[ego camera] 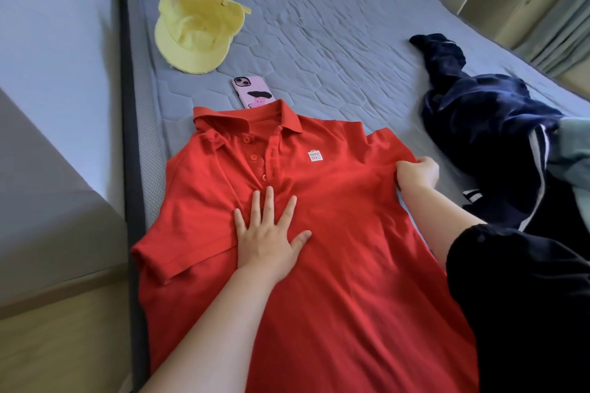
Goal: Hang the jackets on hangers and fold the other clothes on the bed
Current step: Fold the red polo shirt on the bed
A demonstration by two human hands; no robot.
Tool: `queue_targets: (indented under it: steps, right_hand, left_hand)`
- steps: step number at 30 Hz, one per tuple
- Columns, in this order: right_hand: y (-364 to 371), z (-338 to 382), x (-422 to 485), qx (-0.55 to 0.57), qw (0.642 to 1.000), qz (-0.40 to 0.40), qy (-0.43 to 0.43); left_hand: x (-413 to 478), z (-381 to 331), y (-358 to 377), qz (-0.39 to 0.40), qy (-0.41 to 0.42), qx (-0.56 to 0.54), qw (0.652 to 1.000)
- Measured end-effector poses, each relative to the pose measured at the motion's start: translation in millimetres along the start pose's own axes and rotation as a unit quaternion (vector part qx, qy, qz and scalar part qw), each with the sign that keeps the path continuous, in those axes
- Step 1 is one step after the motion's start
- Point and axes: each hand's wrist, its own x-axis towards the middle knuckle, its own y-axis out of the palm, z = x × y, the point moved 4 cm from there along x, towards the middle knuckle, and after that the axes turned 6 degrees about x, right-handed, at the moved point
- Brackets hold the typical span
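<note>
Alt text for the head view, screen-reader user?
A person's left hand presses flat on the chest of a red polo shirt spread face up on a mattress, while the right hand grips fabric near its sleeve. Beyond the collar lie a pink-cased phone and a yellow cap; a crumpled navy garment lies to the right.

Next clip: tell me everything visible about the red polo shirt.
The red polo shirt looks like knit cotton, with a collar, an unbuttoned placket with red buttons and a white chest patch. It lies front up on the grey mattress, its collar at the far end overlapping a pink phone. The left hand presses flat below the placket; the right hand grips fabric by the sleeve.
</note>
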Motion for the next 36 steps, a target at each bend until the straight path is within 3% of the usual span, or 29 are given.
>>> queue_targets:
  steps: [3, 5, 7, 9, 11, 12, 14, 17, 19, 21, 23, 24, 27, 30, 32, 33, 36]
  right_hand:
    - [1.8, 21.6, -25.4, -0.027, 0.982, -0.010, -0.187]
    - [2.0, 36.5, -48.9, -0.039, 0.943, 0.029, -0.330]
    - [2.7, 45.1, -77.2, -0.099, 0.860, 0.111, -0.488]
    - [6.1, 39.5, -102.3, -0.189, 0.741, 0.206, -0.610]
    - [13.2, 23.3, -112.4, -0.294, 0.660, 0.317, -0.615]
    - [15.3, 14.4, -113.4, -0.339, 0.648, 0.360, -0.579]
    - [15.6, 3.5, -112.3, -0.354, 0.673, 0.388, -0.520]
    - [18.8, 12.3, -112.6, -0.269, 0.741, 0.312, -0.530]
    - [28.6, 18.8, -113.7, -0.256, 0.767, 0.282, -0.517]
    - [46.3, 7.0, -110.7, -0.368, 0.745, 0.333, -0.445]
    - [59.8, -8.8, -106.9, -0.513, 0.671, 0.387, -0.370]
    - [64.2, -10.1, -105.4, -0.539, 0.656, 0.395, -0.350]
    - [71.1, -2.2, -109.6, -0.495, 0.699, 0.357, -0.373]
    - [62.5, -23.0, -134.4, -0.450, 0.719, 0.311, -0.430]
    - [52.9, -45.4, -152.2, -0.440, 0.725, 0.286, -0.446]
    - [49.3, -53.0, -158.8, -0.435, 0.729, 0.277, -0.449]
    - [45.6, -62.8, -170.0, -0.426, 0.730, 0.272, -0.460]
  left_hand:
    - [2.0, 4.3, 3.2, 0.018, -0.007, -0.011, 1.000]
    - [2.0, 4.1, 3.5, 0.023, -0.007, -0.015, 1.000]
    - [1.4, 3.2, 3.5, 0.025, -0.006, -0.011, 1.000]
    - [1.3, 3.3, 2.9, 0.023, -0.005, -0.013, 1.000]
    - [1.3, 3.8, 2.5, 0.018, -0.005, -0.019, 1.000]
    - [1.3, 3.8, 2.3, 0.016, -0.004, -0.021, 1.000]
    - [1.3, 3.6, 2.2, 0.012, -0.003, -0.027, 1.000]
    - [2.1, 3.7, 2.6, 0.014, -0.001, -0.032, 0.999]
    - [2.5, 4.6, 3.3, 0.014, -0.002, -0.036, 0.999]
    - [2.7, 5.4, 3.5, 0.008, -0.003, -0.045, 0.999]
    - [2.5, 5.7, 1.7, 0.007, -0.004, -0.053, 0.999]
    - [2.6, 5.8, 0.2, 0.011, -0.003, -0.056, 0.998]
    - [-0.8, 6.2, -11.9, 0.002, 0.017, -0.075, 0.997]
    - [-18.8, 11.4, -35.9, -0.111, 0.051, -0.079, 0.989]
    - [-30.6, 23.4, -48.0, -0.188, 0.016, -0.047, 0.981]
    - [-34.2, 32.0, -51.8, -0.196, -0.022, -0.030, 0.980]
    - [-41.9, 56.5, -56.6, -0.116, -0.123, 0.009, 0.986]
